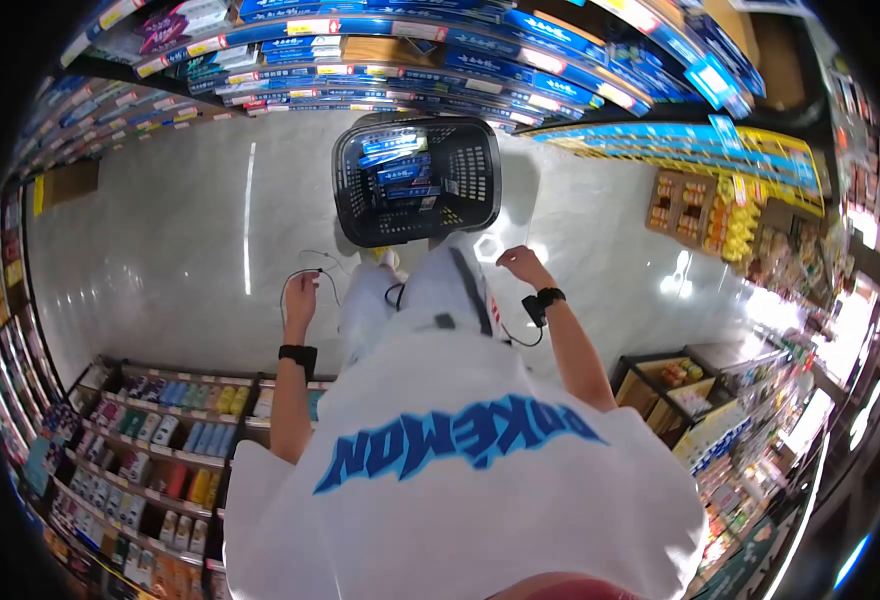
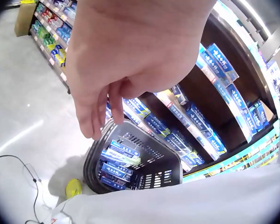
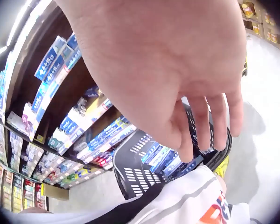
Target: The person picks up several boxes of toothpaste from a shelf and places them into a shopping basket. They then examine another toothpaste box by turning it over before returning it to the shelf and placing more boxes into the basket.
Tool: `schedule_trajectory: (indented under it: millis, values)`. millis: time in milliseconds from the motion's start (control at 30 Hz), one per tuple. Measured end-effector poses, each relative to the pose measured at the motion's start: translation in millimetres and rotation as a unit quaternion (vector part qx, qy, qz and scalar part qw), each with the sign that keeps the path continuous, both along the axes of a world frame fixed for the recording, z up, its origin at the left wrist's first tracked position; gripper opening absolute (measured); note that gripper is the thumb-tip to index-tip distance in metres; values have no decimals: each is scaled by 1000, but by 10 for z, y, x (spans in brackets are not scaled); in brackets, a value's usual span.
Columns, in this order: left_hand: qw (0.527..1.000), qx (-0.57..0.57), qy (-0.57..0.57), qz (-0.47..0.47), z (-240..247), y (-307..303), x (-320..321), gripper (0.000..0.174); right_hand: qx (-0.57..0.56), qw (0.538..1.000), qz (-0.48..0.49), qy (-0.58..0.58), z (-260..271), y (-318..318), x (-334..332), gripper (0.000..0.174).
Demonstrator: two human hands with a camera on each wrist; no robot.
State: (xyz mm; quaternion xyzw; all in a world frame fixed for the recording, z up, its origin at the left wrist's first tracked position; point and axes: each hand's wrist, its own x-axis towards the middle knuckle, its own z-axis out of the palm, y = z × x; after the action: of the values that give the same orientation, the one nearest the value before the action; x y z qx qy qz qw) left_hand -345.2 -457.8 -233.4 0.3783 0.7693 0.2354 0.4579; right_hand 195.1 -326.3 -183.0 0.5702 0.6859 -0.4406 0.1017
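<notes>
A black plastic shopping basket (image 1: 390,238) stands on the floor at the person's feet. Inside it lie several blue toothpaste boxes (image 1: 405,174), mostly towards its left half. The left hand (image 1: 302,295) hangs beside the left leg with loosely bent fingers and nothing in it. On the other side, the right hand (image 1: 525,265) is held out past the right thigh, its fingers relaxed and holding nothing. Both hands are apart from the basket in the head view. In the left wrist view the left hand (image 2: 135,51) overlaps the basket's rim; the right hand (image 3: 177,65) covers part of it in the right wrist view.
A shelf (image 1: 390,50) of blue boxes runs along the far side of the basket. Shelves of bottles (image 1: 160,430) stand behind on the left. A yellow rack (image 1: 780,165) and stacked goods (image 1: 680,210) are at right. A thin black cable (image 1: 285,300) hangs by the left hand.
</notes>
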Motion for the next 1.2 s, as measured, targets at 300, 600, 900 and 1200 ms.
schedule_trajectory:
  millis: [300,600,900,1200]
  values:
    - [991,-73,106,-26,-1197,457,287,38,-131,985,-92,63,-3245,828,360,12]
    - [958,116,263,-4,-2977,1374,954,61,-228,953,175,-93,-6598,2146,-20,39]
    - [939,49,327,91,-3223,1412,1154,50,37,853,-107,-510,-6548,1116,-1309,68]
    - [945,34,315,84,-3212,1406,1162,51,109,879,-275,-374,-6367,1290,-1081,27]
